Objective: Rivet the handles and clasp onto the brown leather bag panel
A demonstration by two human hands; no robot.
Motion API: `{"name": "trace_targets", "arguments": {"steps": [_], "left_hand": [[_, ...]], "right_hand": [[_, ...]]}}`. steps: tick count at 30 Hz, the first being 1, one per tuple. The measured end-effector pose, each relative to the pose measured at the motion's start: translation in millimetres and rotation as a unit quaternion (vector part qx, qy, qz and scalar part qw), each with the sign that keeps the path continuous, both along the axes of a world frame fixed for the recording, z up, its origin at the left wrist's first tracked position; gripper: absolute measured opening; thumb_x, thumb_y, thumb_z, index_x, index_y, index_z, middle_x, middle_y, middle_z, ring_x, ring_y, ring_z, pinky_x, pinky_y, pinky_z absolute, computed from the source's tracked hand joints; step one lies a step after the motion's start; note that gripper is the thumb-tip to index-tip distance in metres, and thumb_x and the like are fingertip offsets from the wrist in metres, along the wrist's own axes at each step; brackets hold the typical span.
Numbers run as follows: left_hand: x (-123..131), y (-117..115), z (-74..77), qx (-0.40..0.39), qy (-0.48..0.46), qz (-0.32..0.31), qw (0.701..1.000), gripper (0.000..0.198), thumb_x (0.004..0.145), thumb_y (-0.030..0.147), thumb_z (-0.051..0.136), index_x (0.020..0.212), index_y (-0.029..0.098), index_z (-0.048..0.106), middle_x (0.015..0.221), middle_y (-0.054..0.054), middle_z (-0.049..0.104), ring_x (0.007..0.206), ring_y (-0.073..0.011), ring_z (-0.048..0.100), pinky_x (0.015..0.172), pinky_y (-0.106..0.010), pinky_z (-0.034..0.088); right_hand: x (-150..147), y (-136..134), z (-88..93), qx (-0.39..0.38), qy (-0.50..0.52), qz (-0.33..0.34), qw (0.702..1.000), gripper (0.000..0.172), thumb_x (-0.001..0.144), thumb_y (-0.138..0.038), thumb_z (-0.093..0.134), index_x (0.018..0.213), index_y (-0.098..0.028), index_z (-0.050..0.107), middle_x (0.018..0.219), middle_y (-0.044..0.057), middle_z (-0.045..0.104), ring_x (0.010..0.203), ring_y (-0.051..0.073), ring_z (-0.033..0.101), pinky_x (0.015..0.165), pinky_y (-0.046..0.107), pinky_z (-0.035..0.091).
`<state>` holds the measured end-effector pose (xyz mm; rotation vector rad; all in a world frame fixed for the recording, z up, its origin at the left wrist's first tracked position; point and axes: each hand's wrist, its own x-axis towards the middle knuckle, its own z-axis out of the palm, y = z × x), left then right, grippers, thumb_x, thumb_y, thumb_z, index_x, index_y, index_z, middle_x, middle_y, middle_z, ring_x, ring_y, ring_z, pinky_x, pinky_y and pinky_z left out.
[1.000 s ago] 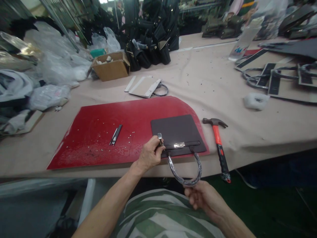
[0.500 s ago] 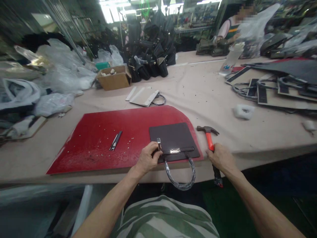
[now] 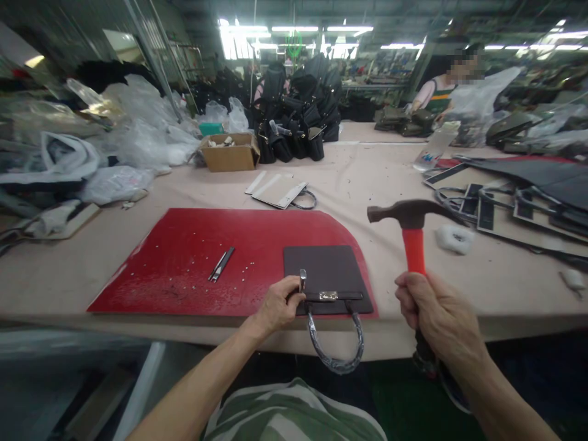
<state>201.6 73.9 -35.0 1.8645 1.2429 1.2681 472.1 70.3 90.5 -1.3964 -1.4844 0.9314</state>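
A dark brown bag panel (image 3: pixel 326 269) lies on a red cutting board (image 3: pixel 193 260), its wrapped loop handle (image 3: pixel 335 346) hanging over the table edge. My left hand (image 3: pixel 279 303) is closed on a small upright metal punch (image 3: pixel 302 280) set at the left end of the panel's handle strap, next to a silver clasp (image 3: pixel 329 296). My right hand (image 3: pixel 434 309) grips the red handle of a hammer (image 3: pixel 408 229), raised upright above the table to the right of the panel.
A pair of metal tools (image 3: pixel 222 264) and scattered small rivets lie on the red board. Further back are a cardboard box (image 3: pixel 229 153), black bags (image 3: pixel 294 128), flat pale panels (image 3: pixel 278 190), plastic wrapping at left, stacked panels with handles (image 3: pixel 519 208) at right. A person works at the far right.
My right hand left the loop handle, took the hammer from the table and lifted it upright. My left hand has stayed on the punch.
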Motion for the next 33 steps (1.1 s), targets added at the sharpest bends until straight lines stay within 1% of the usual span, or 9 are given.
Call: {"name": "trace_targets", "arguments": {"steps": [3, 7, 12, 14, 17, 22, 26, 30, 33], "left_hand": [[-0.1, 0.4, -0.3, -0.002, 0.004, 0.000, 1.000, 0.014, 0.085, 0.011, 0.057, 0.094, 0.019, 0.063, 0.095, -0.004, 0.067, 0.094, -0.0182, 0.064, 0.086, -0.029, 0.050], [0.6, 0.2, -1.5, -0.006, 0.005, -0.001, 1.000, 0.012, 0.085, 0.011, 0.057, 0.093, 0.018, 0.063, 0.093, -0.005, 0.066, 0.091, -0.0183, 0.064, 0.083, -0.029, 0.050], [0.5, -0.5, -2.8, 0.019, 0.003, 0.001, 1.000, 0.015, 0.084, 0.009, 0.057, 0.094, 0.019, 0.062, 0.096, -0.005, 0.067, 0.093, -0.0181, 0.064, 0.085, -0.029, 0.050], [-0.1, -0.3, -3.6, 0.016, 0.009, -0.002, 1.000, 0.014, 0.085, 0.010, 0.057, 0.094, 0.019, 0.062, 0.093, -0.004, 0.066, 0.090, -0.0178, 0.063, 0.083, -0.028, 0.050], [-1.0, -0.3, -5.1, 0.004, 0.018, -0.002, 1.000, 0.012, 0.085, 0.011, 0.057, 0.092, 0.019, 0.061, 0.091, -0.004, 0.065, 0.087, -0.0178, 0.063, 0.079, -0.028, 0.050], [-2.9, -0.8, -4.1, 0.017, 0.029, -0.012, 0.999, 0.010, 0.088, 0.012, 0.054, 0.092, 0.018, 0.061, 0.098, -0.006, 0.066, 0.093, -0.0190, 0.063, 0.082, -0.030, 0.051], [-3.1, -1.8, 0.7, 0.026, 0.033, -0.018, 0.999, 0.010, 0.089, 0.013, 0.054, 0.094, 0.018, 0.061, 0.098, -0.006, 0.065, 0.094, -0.0189, 0.063, 0.083, -0.030, 0.051], [-2.6, -3.6, 1.2, 0.018, 0.047, -0.005, 0.999, 0.010, 0.090, 0.014, 0.055, 0.097, 0.018, 0.061, 0.102, -0.007, 0.065, 0.099, -0.0194, 0.063, 0.086, -0.031, 0.052], [-3.3, -4.3, -3.4, 0.012, 0.063, 0.004, 0.998, 0.010, 0.092, 0.017, 0.055, 0.100, 0.018, 0.060, 0.107, -0.009, 0.065, 0.103, -0.0203, 0.063, 0.089, -0.032, 0.052]], "right_hand": [[-16.4, -7.7, 20.7, 0.143, -0.217, 0.074, 0.963, 0.045, 0.103, -0.058, 0.039, 0.083, -0.020, 0.052, 0.057, -0.001, 0.047, 0.044, 0.015, 0.044, 0.043, 0.025, 0.030], [-26.1, -7.2, 36.2, 0.186, -0.387, 0.203, 0.880, 0.049, 0.107, -0.052, 0.025, 0.077, -0.021, 0.048, 0.055, 0.000, 0.050, 0.037, 0.014, 0.039, 0.040, 0.028, 0.019], [-33.7, -14.3, 43.4, 0.309, -0.302, 0.070, 0.899, 0.032, 0.108, -0.037, 0.034, 0.081, -0.022, 0.044, 0.053, -0.003, 0.046, 0.038, 0.013, 0.041, 0.041, 0.025, 0.026], [-33.2, -18.1, 39.6, 0.280, -0.345, 0.111, 0.889, 0.032, 0.106, -0.035, 0.031, 0.079, -0.022, 0.044, 0.051, -0.003, 0.046, 0.034, 0.014, 0.038, 0.039, 0.027, 0.020], [-22.4, -17.0, 33.0, 0.148, -0.399, 0.194, 0.884, 0.034, 0.103, -0.041, 0.030, 0.077, -0.022, 0.045, 0.054, -0.001, 0.049, 0.036, 0.015, 0.037, 0.041, 0.028, 0.017], [14.0, 4.1, -3.1, -0.049, -0.272, 0.087, 0.957, 0.038, 0.096, -0.052, 0.033, 0.073, -0.023, 0.040, 0.058, 0.000, 0.045, 0.048, 0.016, 0.042, 0.046, 0.026, 0.030], [43.9, 21.5, -59.6, -0.240, -0.213, -0.024, 0.947, 0.033, 0.098, -0.046, 0.028, 0.078, -0.022, 0.038, 0.062, -0.002, 0.043, 0.043, 0.014, 0.039, 0.042, 0.024, 0.030], [62.8, 22.1, -89.8, -0.225, -0.313, -0.106, 0.917, 0.025, 0.097, -0.033, 0.041, 0.077, -0.019, 0.047, 0.072, 0.008, 0.053, 0.062, 0.021, 0.054, 0.057, 0.030, 0.039], [58.4, 11.7, -91.8, -0.093, -0.417, -0.135, 0.894, 0.022, 0.095, -0.032, 0.047, 0.090, -0.014, 0.058, 0.099, 0.018, 0.058, 0.091, 0.030, 0.057, 0.072, 0.036, 0.040]]}}
